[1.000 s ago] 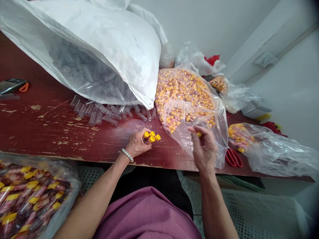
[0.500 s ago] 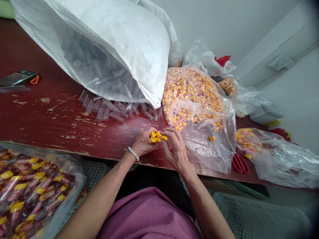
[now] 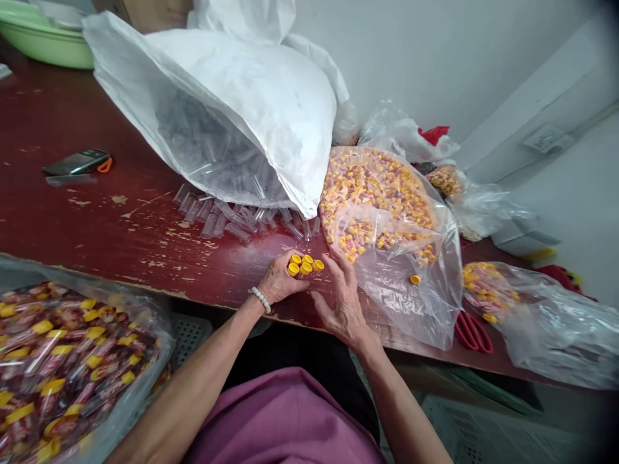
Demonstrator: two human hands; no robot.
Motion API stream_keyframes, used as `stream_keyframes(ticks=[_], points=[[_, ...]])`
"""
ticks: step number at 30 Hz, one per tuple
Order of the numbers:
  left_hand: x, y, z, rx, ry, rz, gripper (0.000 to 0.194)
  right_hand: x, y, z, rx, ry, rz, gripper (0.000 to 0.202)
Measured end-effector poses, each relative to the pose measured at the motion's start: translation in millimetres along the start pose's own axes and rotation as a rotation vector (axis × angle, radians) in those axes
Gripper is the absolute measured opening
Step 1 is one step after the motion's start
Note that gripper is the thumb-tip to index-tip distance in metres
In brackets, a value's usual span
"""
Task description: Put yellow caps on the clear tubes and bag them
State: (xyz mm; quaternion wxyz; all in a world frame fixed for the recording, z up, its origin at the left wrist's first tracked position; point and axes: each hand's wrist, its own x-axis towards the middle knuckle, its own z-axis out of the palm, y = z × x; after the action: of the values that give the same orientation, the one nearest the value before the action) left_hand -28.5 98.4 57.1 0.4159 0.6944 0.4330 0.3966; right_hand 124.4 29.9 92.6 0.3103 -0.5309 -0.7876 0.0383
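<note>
Several yellow-capped tubes (image 3: pixel 305 265) are bunched in my left hand (image 3: pixel 280 280), its fingers wrapped round them above the table's front edge. Just right of the bunch, my right hand (image 3: pixel 342 299) has its fingers apart and holds nothing. Clear empty tubes (image 3: pixel 236 222) lie behind my hands, spilling from a big white sack (image 3: pixel 271 96). At the right, a clear plastic bag (image 3: pixel 380 193) is full of small yellow-and-pink pieces. One loose yellow cap (image 3: pixel 414 279) rests on that bag's front flap.
Filled yellow-capped tubes (image 3: pixel 72 361) fill a bag at lower left. On the red table (image 3: pixel 120 225) lie a dark device (image 3: pixel 80 162) at left and red-handled scissors (image 3: pixel 474 332) at right. A green basin (image 3: pixel 48 44) stands at the back left.
My right hand has come away from the yellow caps and its fingers have spread. The view has shifted left, showing more of the green basin.
</note>
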Motion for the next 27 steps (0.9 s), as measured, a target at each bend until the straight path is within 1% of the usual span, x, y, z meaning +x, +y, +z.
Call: stream_keyframes(ticks=[2, 4, 6, 8, 10, 12, 15, 17, 20, 22, 24, 26, 27], points=[[-6.8, 8.6, -0.4, -0.19, -0.014, -0.062, 0.041, -2.7, 0.4, 0.1, -0.066, -0.028, -0.066, 0.083], [-17.8, 17.9, 1.7, -0.383, -0.022, -0.142, 0.038, -4.8, -0.7, 4.5, -0.115, -0.073, -0.169, 0.089], [-31.5, 26.3, 5.9, -0.577, 0.002, -0.239, 0.035, -6.5, -3.2, 10.1, -0.116, -0.084, -0.255, 0.082], [-43.4, 31.2, 9.6, -0.757, 0.03, -0.325, 0.034, -6.7, -5.4, 15.3, -0.102, -0.057, -0.313, 0.069], [-50.0, 30.9, 9.3, -0.881, -0.001, -0.392, 0.035, -3.8, -4.9, 21.6, -0.117, -0.017, -0.367, 0.061], [-53.4, 27.6, 3.7, -0.971, 0.008, -0.44, 0.034, 1.7, -2.9, 28.6, -0.123, 0.009, -0.433, 0.056], [-60.0, 25.5, -8.0, -0.99, 0.034, -0.491, 0.033, 8.3, -3.6, 35.4, -0.143, 0.041, -0.529, 0.048], [-66.5, 25.2, -13.7, -0.988, 0.029, -0.496, 0.033, 9.6, -9.3, 37.5, -0.147, 0.045, -0.57, 0.044], [-79.1, 22.5, -20.8, -0.989, 0.003, -0.463, 0.03, 8.7, -26.8, 43.0, -0.105, 0.001, -0.556, 0.041], [-90.2, 20.1, -29.9, -0.951, 0.05, -0.445, 0.03, 6.9, -41.7, 48.4, -0.033, -0.082, -0.514, 0.046], [-104.0, 17.6, -47.3, -0.863, 0.152, -0.438, 0.035, 4.5, -53.4, 52.2, 0.069, -0.167, -0.458, 0.062], [-120.1, 12.8, -75.1, -0.727, 0.264, -0.44, 0.042, 2.6, -56.7, 52.1, 0.164, -0.197, -0.396, 0.077], [-128.9, 8.5, -92.5, -0.653, 0.333, -0.442, 0.044, 2.1, -54.5, 50.5, 0.196, -0.191, -0.365, 0.079]])
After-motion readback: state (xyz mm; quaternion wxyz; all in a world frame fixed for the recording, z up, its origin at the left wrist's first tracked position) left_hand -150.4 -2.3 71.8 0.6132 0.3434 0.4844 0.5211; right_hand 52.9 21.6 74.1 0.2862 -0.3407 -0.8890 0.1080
